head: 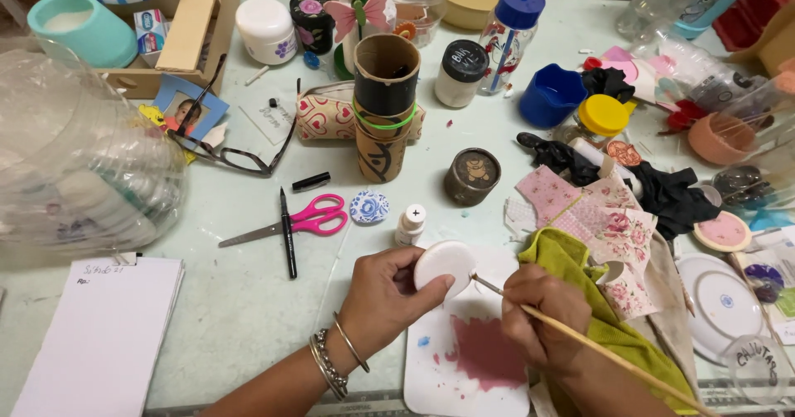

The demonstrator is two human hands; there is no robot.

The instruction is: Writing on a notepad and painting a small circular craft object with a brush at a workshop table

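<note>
- Head view: the left hand [383, 291] grips a small white round disc [444, 265], fingers [433, 288] curled under its edge, holding it tilted just above a white palette tile [439, 376] smeared with pink paint [484, 352].
- The right hand [538, 311] is clenched around a thin wooden brush [596, 347] — its tip touches the disc's right rim, its handle running down toward the lower right corner.
- Metal bangles [331, 366] circle the left wrist.
- A yellow-green cloth [609, 326] lies under the right wrist, with floral paper scraps [604, 218] just above it.
- Beside the disc stands a small white paint bottle [410, 225]; left of it lie a blue-patterned oval stone [368, 207], pink-handled scissors [298, 221] and a black pen [286, 235] on the pale green surface [240, 301].
- Farther back: a cardboard tube [385, 106] ringed by a green band, a round dark tin [472, 175], a heart-patterned pouch [325, 115], black glasses [232, 154] and a blue cup [551, 96].
- A white notepad [103, 334] sits at lower left, well apart from the hands; a white plate [719, 305] lies at right.
</note>
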